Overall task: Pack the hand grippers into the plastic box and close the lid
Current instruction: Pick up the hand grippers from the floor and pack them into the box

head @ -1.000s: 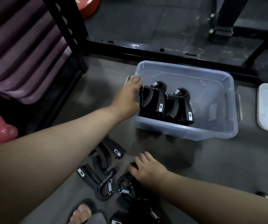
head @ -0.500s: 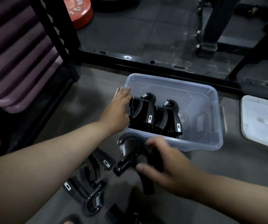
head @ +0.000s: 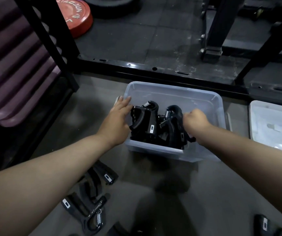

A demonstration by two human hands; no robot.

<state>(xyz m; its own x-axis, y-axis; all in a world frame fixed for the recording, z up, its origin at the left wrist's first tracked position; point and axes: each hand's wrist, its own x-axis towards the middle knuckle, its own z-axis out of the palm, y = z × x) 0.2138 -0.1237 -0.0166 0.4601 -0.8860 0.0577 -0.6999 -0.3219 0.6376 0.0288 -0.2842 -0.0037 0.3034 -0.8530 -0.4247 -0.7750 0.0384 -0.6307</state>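
From the head view, the job stood partly done. The box sat open on the floor at the middle of the frame, and a few packed grippers stood upright and close together in its left half, springs uppermost. The right half of the box looked bare. More was left than done, I judged: loose grippers lay in a heap at the lower left, partly under the left forearm, another gripper lay at the lower right corner, and something dark at the bottom edge may have been one more, though it was too dim to tell. The lid lay flat on the floor at the right edge, just beside the box and not yet on it. The left hand reached over the box's left rim, fingers straight and together, its palm side against the leftmost packed gripper as if steadying the row. The right hand was down inside the box, knuckles up, fingers curled round the held gripper, which touched the right side of the row; it looked to be setting that one in place. Both forearms ran up from the bottom corners and met over the box. A red plate leaned at the upper left, behind a black rack.
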